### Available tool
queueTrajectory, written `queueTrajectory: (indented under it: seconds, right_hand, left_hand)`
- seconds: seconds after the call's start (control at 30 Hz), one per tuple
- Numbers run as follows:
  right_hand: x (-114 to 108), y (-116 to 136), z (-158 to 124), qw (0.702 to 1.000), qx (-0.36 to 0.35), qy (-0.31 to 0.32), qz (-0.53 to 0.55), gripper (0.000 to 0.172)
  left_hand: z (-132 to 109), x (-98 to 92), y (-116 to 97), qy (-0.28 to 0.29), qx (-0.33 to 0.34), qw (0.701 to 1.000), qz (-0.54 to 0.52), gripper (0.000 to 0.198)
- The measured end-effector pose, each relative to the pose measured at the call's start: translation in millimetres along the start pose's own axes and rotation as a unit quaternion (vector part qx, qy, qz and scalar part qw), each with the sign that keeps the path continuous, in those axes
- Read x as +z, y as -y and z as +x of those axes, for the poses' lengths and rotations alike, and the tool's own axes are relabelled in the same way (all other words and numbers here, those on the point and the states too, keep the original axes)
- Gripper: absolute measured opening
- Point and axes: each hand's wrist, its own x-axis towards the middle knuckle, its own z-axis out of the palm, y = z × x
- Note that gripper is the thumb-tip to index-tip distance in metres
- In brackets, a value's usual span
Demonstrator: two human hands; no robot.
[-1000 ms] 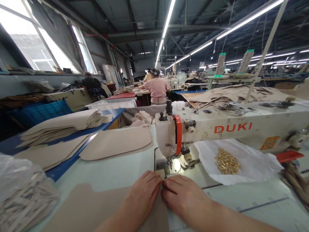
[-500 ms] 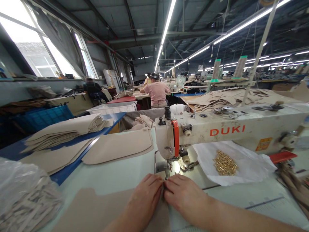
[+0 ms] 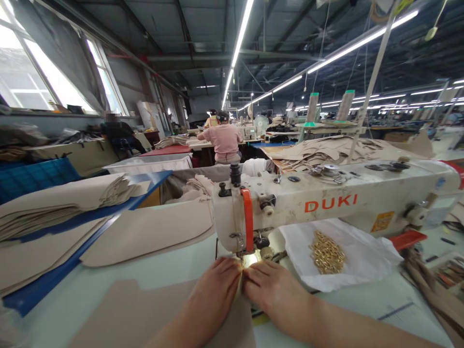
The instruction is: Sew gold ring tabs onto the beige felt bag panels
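Note:
My left hand (image 3: 217,292) and my right hand (image 3: 275,292) lie side by side on a beige fabric piece (image 3: 130,314), fingertips pressed together right under the needle of the white DUKI sewing machine (image 3: 326,203). Both hands pinch the fabric's folded edge at the presser foot, where the machine's lamp glows. The needle itself is hidden behind my fingers.
A white sheet (image 3: 366,256) with a heap of gold metal rings (image 3: 326,253) lies right of the needle. Beige cut pieces (image 3: 145,232) and stacks (image 3: 54,203) on a blue board (image 3: 43,285) fill the left. A person in pink (image 3: 224,140) sits ahead, back turned.
My hands have pushed the fabric forward, up to the presser foot. The view has shifted right, so the bag of strips at the left has dropped out of sight.

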Motion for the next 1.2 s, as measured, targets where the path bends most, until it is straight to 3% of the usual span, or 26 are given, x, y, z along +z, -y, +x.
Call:
queueTrajectory:
  seconds: [0.67,1.0,1.2]
  right_hand:
    - [-2,-2,3,0.999,0.028,-0.003,0.021,0.004]
    - [-2,0,3,0.999,0.039,-0.013,0.023,0.007]
    - [-1,3,-1,0.999,-0.005,-0.043,0.002,0.007]
  left_hand:
    - [1,5.7,15,-0.055,0.013,0.998,0.01,0.026]
    - [0,2.8,15,-0.035,0.0,0.999,-0.002,0.023]
    - [-8,1.2,6,-0.001,-0.029,1.0,0.011,0.025]
